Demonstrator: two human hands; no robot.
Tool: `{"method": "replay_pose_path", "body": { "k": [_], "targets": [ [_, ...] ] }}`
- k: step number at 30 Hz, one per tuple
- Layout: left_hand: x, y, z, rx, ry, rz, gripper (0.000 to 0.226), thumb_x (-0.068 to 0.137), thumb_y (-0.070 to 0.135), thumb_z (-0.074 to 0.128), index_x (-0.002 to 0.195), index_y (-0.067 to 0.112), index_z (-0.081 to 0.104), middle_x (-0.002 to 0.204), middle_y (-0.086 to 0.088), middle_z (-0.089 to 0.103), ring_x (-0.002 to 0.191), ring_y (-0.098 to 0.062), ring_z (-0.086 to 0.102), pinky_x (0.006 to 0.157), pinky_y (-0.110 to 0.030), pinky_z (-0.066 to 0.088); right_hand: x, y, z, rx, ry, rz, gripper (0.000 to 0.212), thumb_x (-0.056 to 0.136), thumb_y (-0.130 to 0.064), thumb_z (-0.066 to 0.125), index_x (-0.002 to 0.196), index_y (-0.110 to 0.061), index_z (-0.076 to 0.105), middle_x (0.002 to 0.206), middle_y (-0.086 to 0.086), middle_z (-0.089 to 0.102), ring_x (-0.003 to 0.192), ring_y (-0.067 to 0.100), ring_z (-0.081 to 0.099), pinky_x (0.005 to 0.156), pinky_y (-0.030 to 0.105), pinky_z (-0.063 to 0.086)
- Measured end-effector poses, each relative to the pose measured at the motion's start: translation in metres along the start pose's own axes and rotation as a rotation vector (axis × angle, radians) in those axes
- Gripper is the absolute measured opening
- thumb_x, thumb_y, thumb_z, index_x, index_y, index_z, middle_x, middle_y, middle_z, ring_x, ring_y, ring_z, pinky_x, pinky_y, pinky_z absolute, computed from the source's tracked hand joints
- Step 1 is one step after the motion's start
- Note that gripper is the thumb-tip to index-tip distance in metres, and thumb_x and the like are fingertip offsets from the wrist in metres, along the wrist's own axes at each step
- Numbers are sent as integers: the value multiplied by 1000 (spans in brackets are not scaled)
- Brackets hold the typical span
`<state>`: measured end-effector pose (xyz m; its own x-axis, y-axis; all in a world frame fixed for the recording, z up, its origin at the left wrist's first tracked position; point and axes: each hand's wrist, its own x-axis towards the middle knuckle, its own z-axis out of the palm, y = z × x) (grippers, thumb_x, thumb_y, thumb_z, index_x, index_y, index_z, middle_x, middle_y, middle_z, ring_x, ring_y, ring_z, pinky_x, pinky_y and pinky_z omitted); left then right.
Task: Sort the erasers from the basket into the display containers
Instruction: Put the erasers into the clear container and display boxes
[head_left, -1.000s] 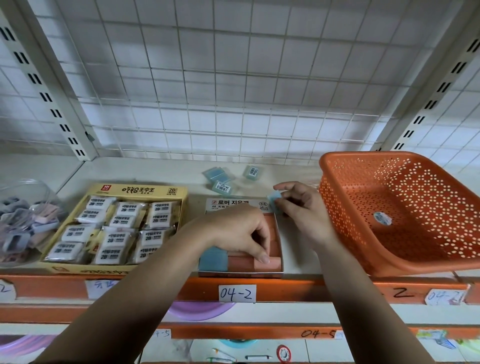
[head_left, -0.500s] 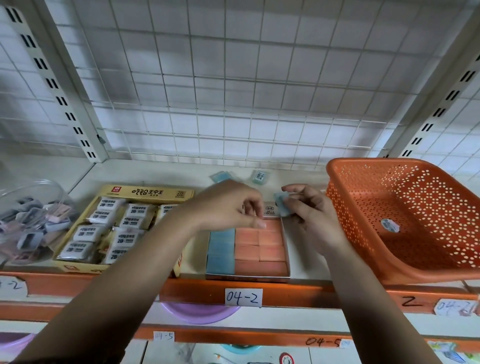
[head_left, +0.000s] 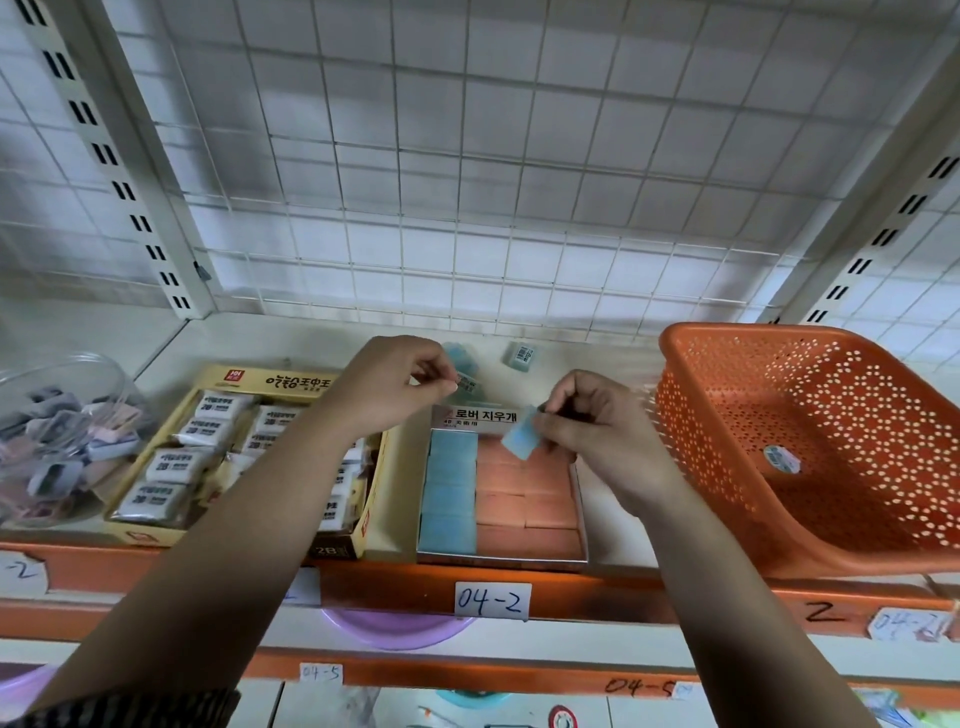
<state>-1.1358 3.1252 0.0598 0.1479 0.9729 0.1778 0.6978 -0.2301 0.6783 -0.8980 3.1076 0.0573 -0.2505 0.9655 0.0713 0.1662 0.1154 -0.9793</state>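
Wire-grid backing above a white shelf (head_left: 587, 353), with a box (head_left: 498, 558) of blue and pink rows at its front edge and an orange basket (head_left: 727, 338) to the right. Up and off the box now, left hand (head_left: 395, 387), a second ago down among the pink rows pressing them in. Since then drawn back toward the loose pieces behind the box, fingers (head_left: 441, 371) close together in a pinch beside a barcoded eraser (head_left: 467, 385). Pinching it or just short of it: cannot tell, knuckles in the way. Barely shifted, right hand (head_left: 602, 436), with a blue eraser (head_left: 519, 440) gripped between thumb and fingertips above the box's far end, not yet laid in. Likely meaning: rows tidied, held piece next for the blue column. Only one small labelled piece (head_left: 782, 460) on the basket floor, too small to name. Other loose erasers partly hidden behind the left hand; box label half covered by the held one.
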Motion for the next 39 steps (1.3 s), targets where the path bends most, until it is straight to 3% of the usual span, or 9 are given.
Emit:
{"method": "replay_pose_path", "body": {
  "k": [4,7,9,13,16,21,29,32,39],
  "targets": [
    [-1,-4,-1,25,65,24,4,87,15,70,90,15,72,87,9,70,84,1,62,71,-5,42,-2,-1,16,-111,-45,73,13,83,3,67,86,-8,62,67,9,63,55,17,64,49,26,46],
    [-1,-7,1,76,57,51,5,86,14,70,90,14,73,88,6,70,85,-8,64,78,-24,51,0,5,22,-526,-2,-1,10,77,-19,75,78,-27,67,62,-8,61,59,3,57,72,33,47],
    [-1,-9,2,84,50,55,6,85,14,70,90,15,72,88,6,69,84,-9,64,81,-32,53,-1,4,21,-638,-5,-18,15,72,-27,80,78,-29,66,63,-11,57,65,1,53,80,33,43],
    [-1,-10,2,97,58,64,5,85,14,70,90,15,72,87,6,69,83,-9,64,81,-34,53,-4,-6,19,-763,-66,-67,24,70,-36,83,84,-28,66,65,-10,57,64,3,53,67,24,43],
    [-1,-11,3,97,61,72,6,85,14,70,90,15,72,86,6,69,82,-10,64,80,-33,53,-2,-7,19,-915,-59,-126,21,73,-43,79,87,-32,68,69,-10,60,69,6,56,67,23,43],
    [0,-12,4,105,54,75,5,84,15,70,87,19,72,85,8,68,81,-8,63,78,-32,53,3,5,18,-765,-120,-150,19,69,-40,81,81,-36,67,63,-14,57,65,1,55,75,37,50],
    [1,-11,5,112,56,59,5,85,15,70,88,18,72,86,7,69,82,-10,64,79,-34,53,8,8,16,-723,-195,-201,19,73,-29,82,78,-29,64,59,-11,50,58,2,50,57,16,36],
    [1,-11,4,101,92,42,5,86,16,69,88,19,72,85,9,69,83,-8,63,79,-33,53,15,3,12,-650,-247,-167,11,79,-30,79,79,-23,71,63,-13,59,62,-1,53,59,13,38],
    [1,-9,1,78,240,-9,6,88,16,66,85,20,69,77,15,65,77,-4,60,73,-27,48,70,-4,19,-663,-100,-118,6,85,-21,70,88,-20,75,80,-10,67,76,3,59,65,12,41]
  ]
}}
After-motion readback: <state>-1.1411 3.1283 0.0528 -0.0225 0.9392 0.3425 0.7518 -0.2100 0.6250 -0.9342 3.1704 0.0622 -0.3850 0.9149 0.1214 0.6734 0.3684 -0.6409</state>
